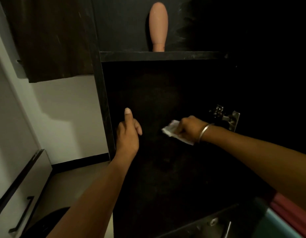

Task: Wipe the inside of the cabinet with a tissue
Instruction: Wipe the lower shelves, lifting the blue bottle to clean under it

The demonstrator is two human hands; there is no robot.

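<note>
While I watch, right hand [188, 127]: fingers curled, gripping crumpled tissue [172, 132] inside cabinet [104, 107].
Left hand [129, 133]: thumb up, holding nothing.

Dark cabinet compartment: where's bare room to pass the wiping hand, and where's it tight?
Free: the dark back panel between the shelf edge above and both hands, and the gap between the left hand and the crumpled white tissue gripped by the right hand. Tight: the right side by the metal hinge. The upper shelf holds a tan bulb-shaped object.

Dim; cabinet [166, 93] interior nearly black (left wall [66, 107] lit); edges warped.
</note>
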